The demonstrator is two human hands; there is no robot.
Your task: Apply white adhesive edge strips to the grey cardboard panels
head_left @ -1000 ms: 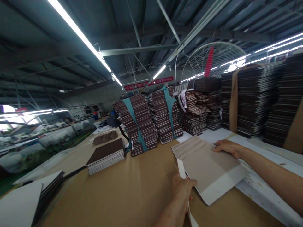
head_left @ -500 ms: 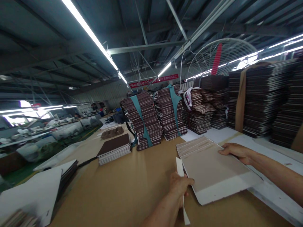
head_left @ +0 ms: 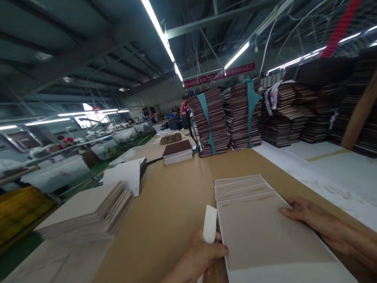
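A fanned stack of beige panels with pale borders (head_left: 250,228) lies over the brown tabletop, their far edges stepped one behind another. My left hand (head_left: 200,251) is closed round a flat white strip (head_left: 210,224), which sticks up past the fingers. Its thumb also presses on the near left edge of the panels. On the opposite side, my right hand (head_left: 306,216) grips the right edge of the stack, thumb on top; the other fingers are partly hidden.
Tall stacks of dark panels tied with teal cloth (head_left: 210,122) stand at the back. A low dark stack (head_left: 178,152) sits before them. More beige panels (head_left: 85,208) are piled at the left, near white boards (head_left: 123,175). White sheeting (head_left: 312,169) covers the right side.
My view has swung left, bringing the beige pile at the left into sight. The held panels have turned straighter and come nearer to me. Both hands keep their holds.
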